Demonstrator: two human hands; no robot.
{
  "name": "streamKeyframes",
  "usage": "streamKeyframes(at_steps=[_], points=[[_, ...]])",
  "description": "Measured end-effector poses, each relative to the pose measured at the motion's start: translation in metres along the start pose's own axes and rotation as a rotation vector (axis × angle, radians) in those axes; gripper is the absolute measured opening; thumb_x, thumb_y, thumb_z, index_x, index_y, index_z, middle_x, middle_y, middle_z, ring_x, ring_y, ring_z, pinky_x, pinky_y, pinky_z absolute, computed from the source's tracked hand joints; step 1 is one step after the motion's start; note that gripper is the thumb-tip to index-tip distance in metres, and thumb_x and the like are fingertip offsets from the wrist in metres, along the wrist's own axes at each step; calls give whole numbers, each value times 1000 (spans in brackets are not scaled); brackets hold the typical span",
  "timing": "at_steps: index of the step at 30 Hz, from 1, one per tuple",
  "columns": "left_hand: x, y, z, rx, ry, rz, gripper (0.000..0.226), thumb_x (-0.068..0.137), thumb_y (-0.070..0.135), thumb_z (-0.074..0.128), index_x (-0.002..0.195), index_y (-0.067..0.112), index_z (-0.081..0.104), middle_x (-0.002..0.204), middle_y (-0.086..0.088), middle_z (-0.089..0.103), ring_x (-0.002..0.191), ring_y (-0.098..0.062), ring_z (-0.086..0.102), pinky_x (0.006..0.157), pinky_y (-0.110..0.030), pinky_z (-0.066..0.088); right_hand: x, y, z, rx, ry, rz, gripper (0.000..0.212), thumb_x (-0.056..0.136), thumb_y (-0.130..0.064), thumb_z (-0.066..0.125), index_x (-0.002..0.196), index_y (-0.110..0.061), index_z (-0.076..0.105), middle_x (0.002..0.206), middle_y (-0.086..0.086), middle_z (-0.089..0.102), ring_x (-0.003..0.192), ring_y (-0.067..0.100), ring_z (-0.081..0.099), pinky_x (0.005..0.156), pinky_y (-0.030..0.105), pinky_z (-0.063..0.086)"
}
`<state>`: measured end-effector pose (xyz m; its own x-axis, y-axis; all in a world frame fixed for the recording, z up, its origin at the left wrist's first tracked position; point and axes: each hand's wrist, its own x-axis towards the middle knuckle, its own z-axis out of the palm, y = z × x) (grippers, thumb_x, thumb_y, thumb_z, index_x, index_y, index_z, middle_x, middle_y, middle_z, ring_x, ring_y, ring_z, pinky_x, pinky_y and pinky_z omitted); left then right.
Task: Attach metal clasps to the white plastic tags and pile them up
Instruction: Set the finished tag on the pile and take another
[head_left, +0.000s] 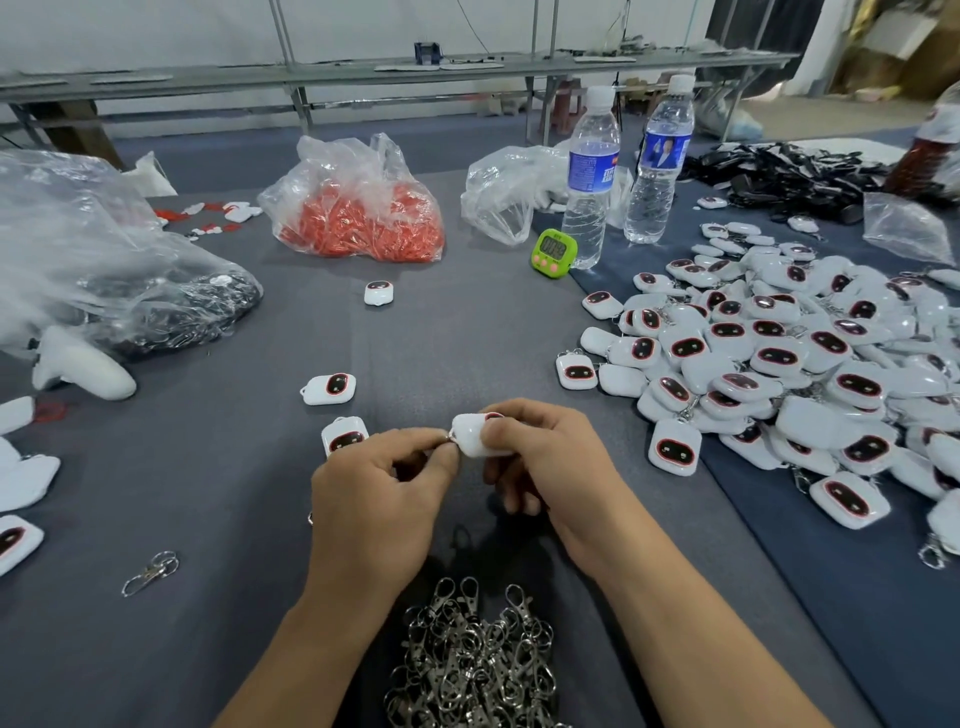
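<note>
**A:** From the head camera, what are the hands doing?

**B:** Both are raised just over the grey counter (234, 493), close together. The right hand (540, 457) has its fingers and thumb curled round a white tag (470, 436), with the tag's free corner pointing left. The left hand (374, 499) pinches a small metal clasp (449, 440) between thumb and forefinger, right at that corner. The clasp touches the tag. I cannot tell whether it is hooked through.

**A:** Where's the supply?

**B:** A heap of clasps (472, 660) lies between the forearms, near the bottom edge. One loose clasp (150, 573) sits well apart to the left.

**A:** And the other tags?

**B:** A big pile of tags (805, 374) covers the right side of the counter, with several clasps showing among them. Three single tags lie apart from it. One (344, 436) is just beside the left hand, one (328, 388) is a little beyond that, and one (378, 292) is farther back.

**A:** What else is there?

**B:** A green timer (554, 253) stands against one of two water bottles (589, 176). There is a clear bag of red pieces (358, 208) at the back. At the left is a large clear bag (104, 260) with dark contents.
</note>
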<state>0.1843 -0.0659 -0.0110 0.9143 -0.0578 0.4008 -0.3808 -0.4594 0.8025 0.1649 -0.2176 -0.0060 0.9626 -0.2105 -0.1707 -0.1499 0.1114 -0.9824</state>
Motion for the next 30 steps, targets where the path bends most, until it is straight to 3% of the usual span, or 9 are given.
streamKeyframes(at_steps=[4,7,11,14,17,19,22,25,30], points=[[1,-3,-2,-33,5,-29,37,81,19,81,67,53,73,60,19,68,56,-2,58,56,-9,41,-2,-1,1,33,-20,8,8,91,-8,64,92,-12,71,56,5,60,35,15,43,35,20,25],[-2,-9,-4,395,-38,196,26,83,27,69,57,22,69,50,5,57,55,-15,48,67,-25,36,-3,3,3,-59,12,-89,9,82,-8,75,85,-16,72,58,2,62,41,11,48,40,20,35],[-6,-13,1,599,-68,323,31,85,32,63,57,20,66,52,5,57,54,-22,49,76,-38,35,-5,4,4,-278,48,-154,10,78,-14,81,82,-20,74,63,0,67,56,10,55,53,25,44],[-5,-10,1,436,55,223,17,80,38,73,67,27,73,58,12,63,64,-1,43,80,-32,34,-1,-5,-7,-18,98,-133,15,85,4,69,85,-10,73,60,6,63,44,12,48,40,19,35],[-5,-10,-2,310,110,137,11,75,26,87,75,31,77,62,18,64,90,28,39,81,-35,38,1,-17,-27,637,143,-138,6,89,-5,69,95,-8,69,77,12,70,56,13,61,49,19,47],[-4,-13,-5,329,122,118,9,77,27,83,75,32,76,63,19,64,92,33,38,81,-33,37,1,-17,-39,880,108,-121,37,79,-17,72,114,-7,68,96,12,76,73,14,71,61,21,57],[-1,-18,-12,428,155,117,6,81,28,78,77,31,77,63,15,64,69,5,51,84,-29,31,1,-11,-31,678,87,-25,49,71,-8,75,119,-9,68,100,11,77,77,16,74,64,22,58],[-1,-22,-23,539,206,90,14,82,33,67,77,27,79,61,6,66,63,-23,58,82,-36,34,0,-2,-7,346,74,-39,31,80,10,69,103,-11,74,95,13,78,77,17,71,67,23,54],[-6,-31,-49,688,152,-20,7,78,20,83,78,26,79,66,3,70,68,-33,63,78,-40,38,1,20,22,-533,119,-328,28,81,-16,73,104,-29,78,88,-11,76,84,-4,67,78,1,42]])
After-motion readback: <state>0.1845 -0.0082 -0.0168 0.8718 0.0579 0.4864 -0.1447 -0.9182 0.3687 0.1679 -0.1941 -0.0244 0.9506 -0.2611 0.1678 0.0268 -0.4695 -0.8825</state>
